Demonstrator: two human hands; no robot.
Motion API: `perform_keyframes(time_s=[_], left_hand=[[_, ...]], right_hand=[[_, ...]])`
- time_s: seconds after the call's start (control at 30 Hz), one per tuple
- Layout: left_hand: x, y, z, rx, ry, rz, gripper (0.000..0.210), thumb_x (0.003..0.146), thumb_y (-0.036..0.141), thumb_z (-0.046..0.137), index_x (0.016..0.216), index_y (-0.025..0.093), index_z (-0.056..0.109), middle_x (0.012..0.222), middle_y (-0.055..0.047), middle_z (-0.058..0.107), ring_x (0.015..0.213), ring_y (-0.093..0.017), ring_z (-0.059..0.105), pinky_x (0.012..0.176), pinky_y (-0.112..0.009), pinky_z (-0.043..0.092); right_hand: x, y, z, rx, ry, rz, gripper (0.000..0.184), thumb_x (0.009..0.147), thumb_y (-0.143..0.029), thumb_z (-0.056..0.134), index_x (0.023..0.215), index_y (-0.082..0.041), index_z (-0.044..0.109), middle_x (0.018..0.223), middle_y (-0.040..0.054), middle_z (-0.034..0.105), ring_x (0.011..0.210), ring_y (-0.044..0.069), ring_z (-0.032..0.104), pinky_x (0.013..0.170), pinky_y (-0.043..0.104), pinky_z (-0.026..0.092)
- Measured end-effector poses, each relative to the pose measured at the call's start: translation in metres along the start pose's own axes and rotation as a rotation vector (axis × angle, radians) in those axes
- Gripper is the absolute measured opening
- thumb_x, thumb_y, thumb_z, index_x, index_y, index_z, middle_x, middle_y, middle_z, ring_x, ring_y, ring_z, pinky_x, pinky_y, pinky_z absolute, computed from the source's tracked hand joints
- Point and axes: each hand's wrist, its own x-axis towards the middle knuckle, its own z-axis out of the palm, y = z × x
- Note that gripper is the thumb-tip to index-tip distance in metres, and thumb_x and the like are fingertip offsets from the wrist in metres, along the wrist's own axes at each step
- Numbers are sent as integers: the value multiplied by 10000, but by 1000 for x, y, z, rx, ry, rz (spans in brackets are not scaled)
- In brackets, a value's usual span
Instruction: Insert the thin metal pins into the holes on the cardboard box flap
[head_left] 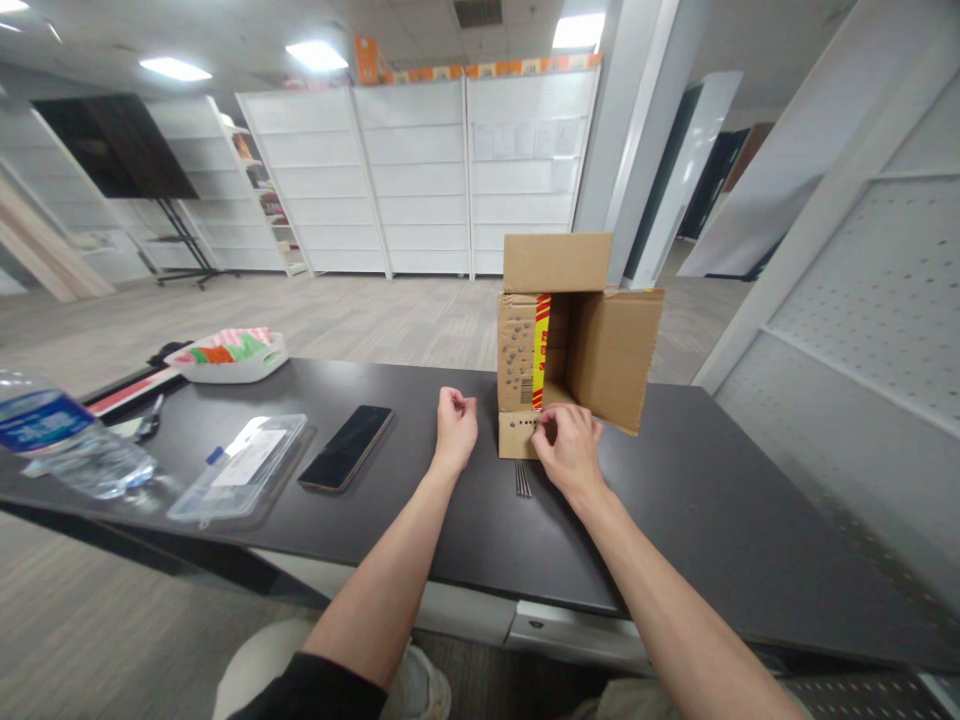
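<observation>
The box (517, 345) at one o'clock is best steadied by the left hand (456, 432), curled at its eight o'clock, while the right hand (573, 445), fingers pinched, works squarely to its flap (513, 444), both grips' contents hidden.

Dark grey tabletop (757, 530), left half: flat black smartphone (346, 447), screen dark; just beside it, shut flat clear plastic case (199, 497) with white paper (250, 460) on or under the lid, can't tell which. Clear plastic water bottle (105, 462), blue label, further left. White plastic basket (247, 373) at the back edge, pink/green/orange contents, unclear what. Background: big black flat screen (116, 145) on a stand, tall white cabinets (412, 180), orange box (367, 60) on top. Right: white perforated panel (885, 250).
</observation>
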Motion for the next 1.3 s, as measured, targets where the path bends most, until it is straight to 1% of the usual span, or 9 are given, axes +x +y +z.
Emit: perform_keyframes(time_s=[0.2,0.57,0.77,1.13,1.3], left_hand=[[0,1,0,-11,-1,0,209,803,160,542,767,200,341,689,55,358,595,-74,352,590,-206,295],[0,0,0,-14,-4,-6,206,802,168,546,773,201,345,695,54,363,597,-74,358,594,-207,298],[-1,3,1,-10,6,-5,205,803,145,534,762,200,341,688,53,353,599,-77,346,596,-207,297],[-1,4,0,-14,2,-12,213,799,158,545,762,204,340,682,55,358,592,-79,350,592,-211,296],[-2,3,1,-13,-3,-9,206,803,153,534,765,205,338,686,52,364,591,-82,349,587,-216,293]], right_hand=[[0,1,1,11,0,-12,82,785,-181,511,852,-214,543,967,62,655,956,253,499,809,366,296],[0,-1,0,44,9,1,54,826,-208,492,852,-216,539,916,53,653,924,245,507,802,361,298],[1,-1,-2,73,14,-10,60,843,-221,490,876,-211,539,894,47,657,908,236,528,833,367,301],[0,-1,-1,126,75,-59,65,866,-226,491,900,-211,544,904,43,663,898,215,563,856,360,324],[1,-4,-5,141,111,-78,61,864,-212,490,888,-206,546,890,47,662,870,211,570,842,357,347]])
